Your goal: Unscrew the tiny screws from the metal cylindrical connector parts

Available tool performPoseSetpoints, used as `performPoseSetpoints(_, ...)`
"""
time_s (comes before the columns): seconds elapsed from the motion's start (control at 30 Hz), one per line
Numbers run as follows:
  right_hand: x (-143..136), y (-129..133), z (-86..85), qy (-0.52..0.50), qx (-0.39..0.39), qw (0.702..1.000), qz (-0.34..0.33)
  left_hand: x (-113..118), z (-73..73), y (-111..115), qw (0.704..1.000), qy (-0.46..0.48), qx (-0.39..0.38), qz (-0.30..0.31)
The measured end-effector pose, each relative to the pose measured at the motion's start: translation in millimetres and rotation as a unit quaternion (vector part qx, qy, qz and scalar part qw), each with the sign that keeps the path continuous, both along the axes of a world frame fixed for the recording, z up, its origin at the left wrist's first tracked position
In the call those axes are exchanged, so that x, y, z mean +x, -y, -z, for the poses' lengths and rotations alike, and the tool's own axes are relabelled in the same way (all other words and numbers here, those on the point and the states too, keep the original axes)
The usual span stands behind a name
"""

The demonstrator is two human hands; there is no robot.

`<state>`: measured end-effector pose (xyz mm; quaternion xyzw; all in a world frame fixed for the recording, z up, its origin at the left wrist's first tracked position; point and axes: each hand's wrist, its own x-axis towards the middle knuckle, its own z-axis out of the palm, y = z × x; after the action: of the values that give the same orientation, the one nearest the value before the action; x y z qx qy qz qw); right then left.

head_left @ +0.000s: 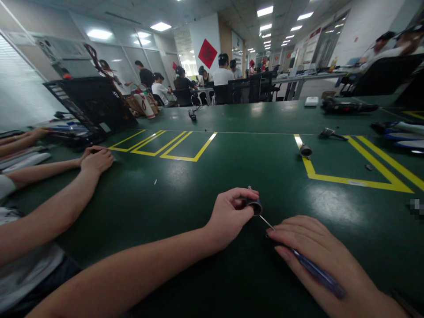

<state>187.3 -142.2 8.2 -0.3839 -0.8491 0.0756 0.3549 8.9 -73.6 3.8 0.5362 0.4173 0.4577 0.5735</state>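
the screwdriver work on the dark cup [255, 207] seems in hand; the next move calls for a steady grip and a straight shaft. the cup is round and hollow-mouthed, pinched in the left hand [232, 215] over the table [149, 216], nearer its near edge. the right hand [316, 245] is clamped on the blue-handled screwdriver [318, 272]; its tip is hidden. a second cup [305, 151] lies toward the right edge on yellow tape [309, 169].

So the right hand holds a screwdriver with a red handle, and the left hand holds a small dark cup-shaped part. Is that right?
Not quite: the head camera view shows that the handle of the screwdriver is blue, not red. The right hand does hold it, and the left hand holds the small dark cup-shaped part.
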Motion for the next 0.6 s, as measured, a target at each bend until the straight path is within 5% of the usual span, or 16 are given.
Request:
performPoseSetpoints(0.27,-3.5,-1.2,0.2,-0.031,-0.014,0.999,0.015,0.1,0.6,0.7,1.000,-0.008,0.011,0.014)
performPoseSetpoints(0.47,4.9,2.6,-3.5,-0.137,-0.074,0.980,0.121,-0.4,-1.5,0.1,1.000,-0.007,-0.020,0.014)
performPoseSetpoints(0.6,2.2,-0.1,-4.3,-0.143,-0.097,0.981,0.090,0.0,-4.1,0.7,0.999,-0.002,-0.035,0.021)
